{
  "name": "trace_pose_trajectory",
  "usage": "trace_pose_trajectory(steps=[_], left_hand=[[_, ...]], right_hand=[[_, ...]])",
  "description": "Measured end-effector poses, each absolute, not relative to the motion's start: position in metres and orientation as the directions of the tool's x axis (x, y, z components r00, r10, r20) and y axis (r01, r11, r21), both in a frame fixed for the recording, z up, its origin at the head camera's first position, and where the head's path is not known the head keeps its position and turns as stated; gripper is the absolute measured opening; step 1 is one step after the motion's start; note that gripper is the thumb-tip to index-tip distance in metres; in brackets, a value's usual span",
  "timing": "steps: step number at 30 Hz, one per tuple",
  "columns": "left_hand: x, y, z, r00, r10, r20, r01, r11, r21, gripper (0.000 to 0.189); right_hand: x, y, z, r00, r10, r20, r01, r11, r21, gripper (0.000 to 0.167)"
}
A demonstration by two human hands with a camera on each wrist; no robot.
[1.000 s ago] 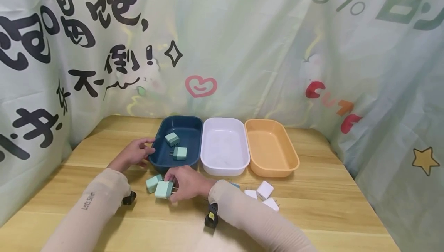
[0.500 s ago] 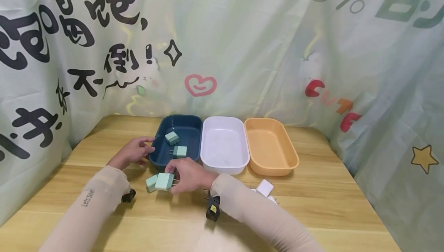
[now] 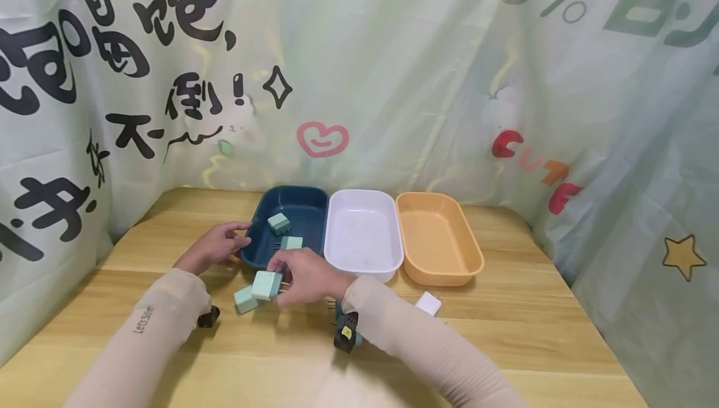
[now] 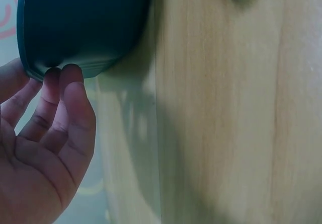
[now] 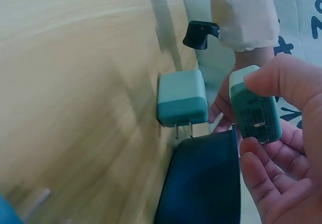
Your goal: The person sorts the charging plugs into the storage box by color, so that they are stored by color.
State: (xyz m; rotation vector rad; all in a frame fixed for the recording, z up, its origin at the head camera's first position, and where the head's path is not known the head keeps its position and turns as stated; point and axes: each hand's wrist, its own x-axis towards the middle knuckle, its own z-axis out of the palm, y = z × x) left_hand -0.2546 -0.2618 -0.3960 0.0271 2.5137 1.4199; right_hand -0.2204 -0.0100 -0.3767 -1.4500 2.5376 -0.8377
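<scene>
My right hand [image 3: 311,276] pinches a light green charger plug [image 3: 266,285] between thumb and fingers, lifted over the table just in front of the dark blue tray [image 3: 264,258]. In the right wrist view this charger plug [image 5: 255,114] shows its darker green face with the prongs. Another green charger plug [image 3: 245,300] lies on the wood below it. Two more sit inside the tray, one farther back [image 3: 278,224] and one nearer [image 3: 291,243], partly covered by my right hand. At the tray's left side, my left hand [image 3: 216,247] grips the rim; its fingers [image 4: 75,98] touch the outer wall.
A white tray [image 3: 364,264] and an orange tray [image 3: 444,274] stand side by side right of the blue one. White charger plugs, one visible [image 3: 429,304], lie mostly behind my right sleeve. A blue item [image 5: 9,211] shows at the right wrist view's corner. A printed curtain [image 3: 393,83] hangs behind.
My right hand has raised the green charger plug slightly toward the blue tray. More of the white charger plugs are now behind my right sleeve. My left hand has stayed at the rim.
</scene>
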Motion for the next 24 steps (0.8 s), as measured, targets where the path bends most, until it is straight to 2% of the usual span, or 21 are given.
trace_pose_trajectory(steps=[11,18,24], left_hand=[[-0.255,-0.265,-0.398,-0.962,0.139,-0.236,-0.135,0.509,0.85,0.057],[-0.255,-0.267,-0.4,-0.961,0.14,-0.239,-0.14,0.499,0.855,0.058],[-0.257,-0.268,-0.403,-0.964,0.146,-0.223,-0.125,0.487,0.864,0.057]], right_hand=[[-0.233,-0.008,-0.369,-0.581,-0.79,0.193,-0.732,0.404,-0.549,0.043],[-0.244,-0.004,-0.373,-0.622,-0.764,0.172,-0.658,0.391,-0.644,0.045],[-0.257,-0.004,-0.373,-0.632,-0.75,0.193,-0.668,0.402,-0.626,0.048]])
